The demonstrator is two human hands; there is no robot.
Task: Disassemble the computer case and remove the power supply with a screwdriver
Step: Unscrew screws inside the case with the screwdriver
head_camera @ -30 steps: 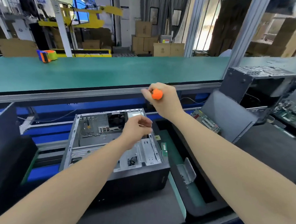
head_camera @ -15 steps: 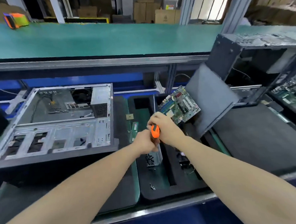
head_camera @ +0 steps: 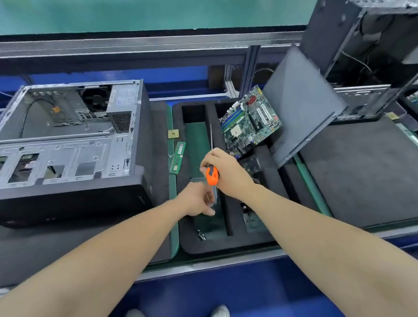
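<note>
Screwdriver (head_camera: 212,177) in right hand (head_camera: 228,173) above foam tray (head_camera: 233,245); left hand (head_camera: 196,201) beside.

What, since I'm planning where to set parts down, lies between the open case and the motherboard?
In the head view: a memory stick, a small square chip and the tray's green-floored compartment.

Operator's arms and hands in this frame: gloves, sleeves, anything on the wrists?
No gloves: the left hand and right hand are bare. The left forearm and right forearm are bare all the way to the frame edge, so no sleeve shows. Neither wrist has a watch, strap or band, and the arms carry no cable or marker. No rings are visible, though some fingers are hidden.
</note>
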